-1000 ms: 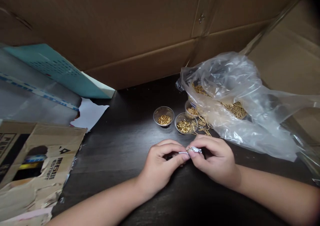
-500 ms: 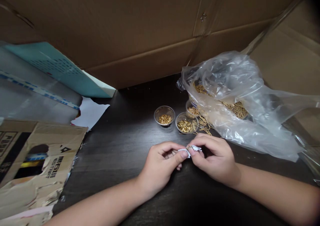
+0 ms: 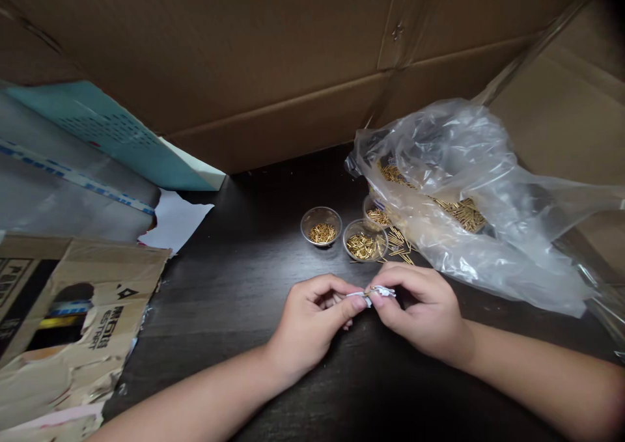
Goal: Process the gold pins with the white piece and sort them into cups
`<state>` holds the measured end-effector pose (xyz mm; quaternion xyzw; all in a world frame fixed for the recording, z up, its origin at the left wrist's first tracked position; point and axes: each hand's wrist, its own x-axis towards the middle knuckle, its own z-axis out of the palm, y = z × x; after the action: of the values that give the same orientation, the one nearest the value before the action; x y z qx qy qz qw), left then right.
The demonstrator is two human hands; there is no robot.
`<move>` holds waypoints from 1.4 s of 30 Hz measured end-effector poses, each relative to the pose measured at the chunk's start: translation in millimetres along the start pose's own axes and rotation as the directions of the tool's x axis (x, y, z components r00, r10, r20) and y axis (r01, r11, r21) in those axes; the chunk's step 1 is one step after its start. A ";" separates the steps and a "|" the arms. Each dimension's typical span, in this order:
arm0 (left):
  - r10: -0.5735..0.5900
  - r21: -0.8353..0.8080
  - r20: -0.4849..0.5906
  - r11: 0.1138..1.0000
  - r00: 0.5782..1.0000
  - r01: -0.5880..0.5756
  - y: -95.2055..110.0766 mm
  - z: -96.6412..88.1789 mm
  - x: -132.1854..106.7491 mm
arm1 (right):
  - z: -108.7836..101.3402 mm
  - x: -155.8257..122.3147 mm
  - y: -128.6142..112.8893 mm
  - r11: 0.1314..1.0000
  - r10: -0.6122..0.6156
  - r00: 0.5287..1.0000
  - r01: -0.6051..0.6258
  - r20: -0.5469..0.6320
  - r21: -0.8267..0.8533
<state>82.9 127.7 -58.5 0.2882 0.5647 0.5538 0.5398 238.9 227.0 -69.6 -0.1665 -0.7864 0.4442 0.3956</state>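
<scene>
My left hand (image 3: 312, 321) pinches a thin white scrap, paper or cloth, between thumb and forefinger. Close against it, my right hand (image 3: 422, 312) is closed on a crumpled white piece (image 3: 385, 291) that may be part of the same scrap. A small brass-coloured pin (image 3: 368, 293) shows between the fingertips of both hands; which hand carries it I cannot tell. Just beyond the hands stand clear plastic cups with small brass parts: one cup (image 3: 305, 226) at left, another cup (image 3: 383, 235) nearest the right hand, and a third cup (image 3: 367, 204) behind. Loose brass pins (image 3: 401, 245) lie beside them.
A clear plastic bag (image 3: 459, 136) with many brass pins spreads over the right side. Cardboard walls (image 3: 273, 58) rise behind and at right. At left are a torn cardboard box (image 3: 131, 279), a pale blue box (image 3: 117, 129) and white paper (image 3: 180, 221) on the dark table (image 3: 234, 299).
Both hands stay nearly in place, fingertips together. The white scrap and brass pin have shifted slightly between the fingers, with a bit more of the pin showing.
</scene>
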 end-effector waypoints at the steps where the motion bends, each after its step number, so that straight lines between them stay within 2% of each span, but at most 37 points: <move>1: 0.003 -0.010 0.013 1.000 1.000 -0.003 -0.1 -0.5 0.3 | -0.1 0.2 0.3 1.000 0.015 1.000 -0.015 0.007 0.017; 5: 0.002 -0.023 0.056 1.000 0.998 0.000 0.5 -2.7 1.1 | -1.3 0.8 0.2 0.998 0.038 0.999 -0.039 0.033 0.052; 9: 0.018 0.029 0.070 0.999 0.997 -0.020 2.0 -4.2 0.4 | -3.2 2.2 -1.2 0.999 -0.048 0.998 0.049 0.049 -0.022; 13: 0.066 0.159 0.065 0.984 0.996 -0.076 3.0 -4.9 -0.7 | -4.0 3.3 -0.5 0.987 -0.114 0.991 0.121 0.068 -0.109; 18: 0.196 0.375 0.069 0.904 0.978 -0.208 4.3 -6.7 -0.7 | -3.3 2.9 3.9 0.979 -0.119 0.987 0.134 0.104 -0.152; 24: 0.347 0.505 0.153 0.777 0.925 -0.375 7.2 -9.6 2.1 | -5.4 0.7 7.9 0.985 -0.130 0.983 0.142 0.127 -0.096; 29: 0.410 0.525 0.172 0.731 0.896 -0.436 8.2 -14.5 4.2 | -9.5 2.9 8.3 0.992 -0.101 0.984 0.111 0.150 -0.061; 36: 0.470 0.526 0.202 0.688 0.859 -0.501 10.8 -19.4 5.7 | -10.3 3.8 11.4 0.996 -0.069 0.951 0.083 0.300 -0.033; 42: 0.487 0.524 0.249 0.659 0.837 -0.539 9.7 -19.7 6.4 | -7.8 2.1 13.6 0.989 -0.095 0.959 0.121 0.268 -0.081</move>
<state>60.4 129.6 -55.1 0.6080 0.5762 0.4732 0.2728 242.4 240.2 -77.7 -0.0820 -0.8605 0.4015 0.3028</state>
